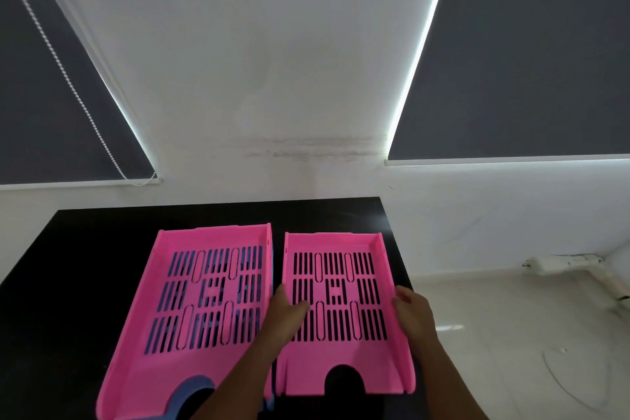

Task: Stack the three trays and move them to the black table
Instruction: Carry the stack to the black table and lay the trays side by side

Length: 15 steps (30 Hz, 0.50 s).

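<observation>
Left hand [286, 312]: on the left wall of the right pink tray [335, 314], about halfway along it. The thumb lies inside on the slotted floor and the fingers go down the outside of the wall, so the wall sits pinched between them in a narrow grip.
Right hand [414, 312]: against the right wall of the same tray, level with the left hand. The fingers are curled over the outer edge and close around the rim; the fingertips are hidden behind the wall.
Right pink tray: lies flat on the black table [85, 249], near its right edge, with the cut-out notch at the near end. The dark tabletop shows through the slots.
Left pink tray [191, 310]: just beside the right one, a thin gap between their walls. No hand touches it.
Blue tray [194, 387]: under the left pink tray. Blue shows through the slots, along the right wall and at the near notch.
Black table: stands against a white wall [255, 78], with dark window blinds [528, 61] to either side.
</observation>
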### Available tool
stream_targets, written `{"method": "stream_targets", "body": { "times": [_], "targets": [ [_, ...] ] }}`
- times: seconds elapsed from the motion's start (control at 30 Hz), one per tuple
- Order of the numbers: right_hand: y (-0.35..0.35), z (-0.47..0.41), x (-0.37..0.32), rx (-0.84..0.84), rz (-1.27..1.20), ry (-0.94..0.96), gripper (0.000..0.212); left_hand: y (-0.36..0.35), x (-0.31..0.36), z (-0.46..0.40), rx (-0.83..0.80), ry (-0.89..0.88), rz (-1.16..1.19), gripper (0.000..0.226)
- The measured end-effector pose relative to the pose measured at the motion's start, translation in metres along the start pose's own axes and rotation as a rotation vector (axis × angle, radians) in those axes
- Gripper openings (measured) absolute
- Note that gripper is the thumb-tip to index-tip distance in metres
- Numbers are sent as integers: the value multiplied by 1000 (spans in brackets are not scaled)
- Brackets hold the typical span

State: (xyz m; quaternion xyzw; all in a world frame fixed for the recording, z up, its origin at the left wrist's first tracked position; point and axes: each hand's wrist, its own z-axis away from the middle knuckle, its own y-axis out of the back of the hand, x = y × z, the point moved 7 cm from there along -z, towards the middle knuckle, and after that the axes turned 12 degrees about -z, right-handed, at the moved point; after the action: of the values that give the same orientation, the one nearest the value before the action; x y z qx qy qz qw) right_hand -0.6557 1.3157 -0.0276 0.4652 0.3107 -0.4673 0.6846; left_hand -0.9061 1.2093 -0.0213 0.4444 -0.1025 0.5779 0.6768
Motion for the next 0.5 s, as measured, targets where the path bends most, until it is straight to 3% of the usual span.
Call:
{"method": "stream_targets", "body": {
  "times": [0.33,0.47,0.5],
  "targets": [
    [-26,21,-45,71,-77,102,20,25,4,8,-5,-100,57,67],
    [-69,32,-59,25,-48,142,19,59,3,22,29,-183,139,34],
    [-82,35,-62,4,-33,151,20,69,0,23,63,-203,167,35]
  ]
}}
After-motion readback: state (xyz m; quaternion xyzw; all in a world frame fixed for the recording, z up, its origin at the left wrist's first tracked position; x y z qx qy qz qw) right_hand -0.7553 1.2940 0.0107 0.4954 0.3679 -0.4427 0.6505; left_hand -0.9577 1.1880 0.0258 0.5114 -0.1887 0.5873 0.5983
